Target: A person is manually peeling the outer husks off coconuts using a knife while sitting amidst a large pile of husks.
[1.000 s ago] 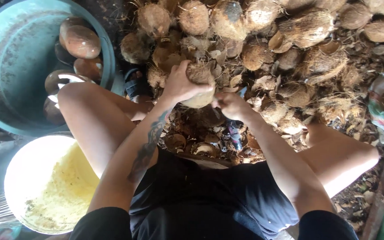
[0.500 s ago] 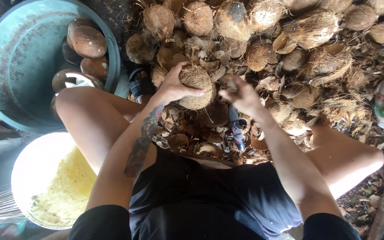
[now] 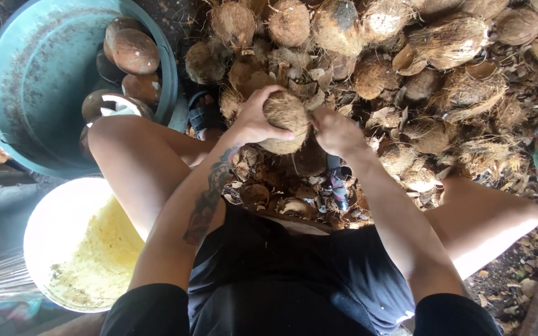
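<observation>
The left hand is curled around a husky coconut, fingers spread over its top and thumb side, gripping it just above the knees in front of the seated person. The right hand is closed into a loose fist against the coconut's right side; it seems to grip something there, but the view does not show what. The coconut sits between both hands, over a litter of shell pieces, with a heap of unhusked coconuts beyond it. To the left stands a teal tub holding several smooth brown shelled coconuts along its right side. Nearer the person, below the tub, a white bowl holds pale yellow grated pulp, spread across its right half beside the left thigh.
</observation>
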